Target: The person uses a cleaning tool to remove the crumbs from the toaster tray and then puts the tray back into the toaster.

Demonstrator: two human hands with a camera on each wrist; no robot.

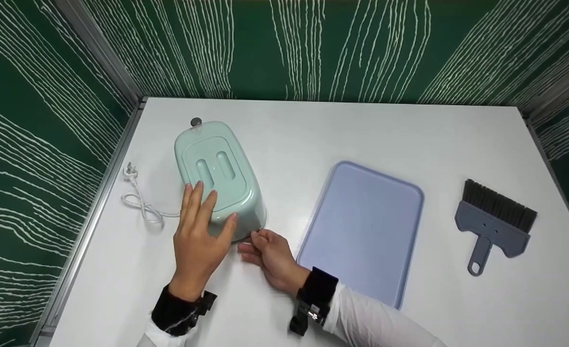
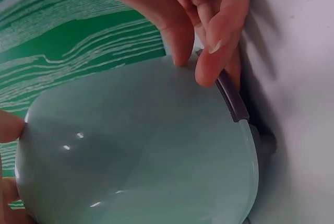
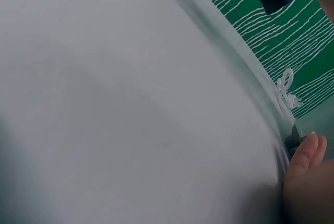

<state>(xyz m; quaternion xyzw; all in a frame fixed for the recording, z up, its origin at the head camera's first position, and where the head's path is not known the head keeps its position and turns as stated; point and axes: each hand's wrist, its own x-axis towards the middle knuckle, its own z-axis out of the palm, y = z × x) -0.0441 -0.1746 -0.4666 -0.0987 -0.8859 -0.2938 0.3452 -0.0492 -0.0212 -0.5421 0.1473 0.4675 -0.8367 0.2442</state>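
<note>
A mint-green toaster (image 1: 246, 193) with a lid stands on the table's left half. Two long recesses mark its lid (image 1: 214, 166), and a round grey knob (image 1: 196, 122) sticks out at its far end. My left hand (image 1: 200, 241) rests on the near left part of the toaster with fingers spread and straight. At the near end, low down, my right hand (image 1: 272, 255) has thumb and forefinger at the bottom edge. In the left wrist view, those fingertips pinch at a dark crumb tray edge (image 2: 232, 98) along the toaster's base; some fingers lie hidden behind it.
A white cord with a plug (image 1: 130, 172) lies left of the toaster. Right of it is a lilac tray (image 1: 366, 231), partly under my right sleeve. A grey brush (image 1: 494, 224) with dark bristles lies farther right. Green patterned panels (image 1: 255, 48) border the table.
</note>
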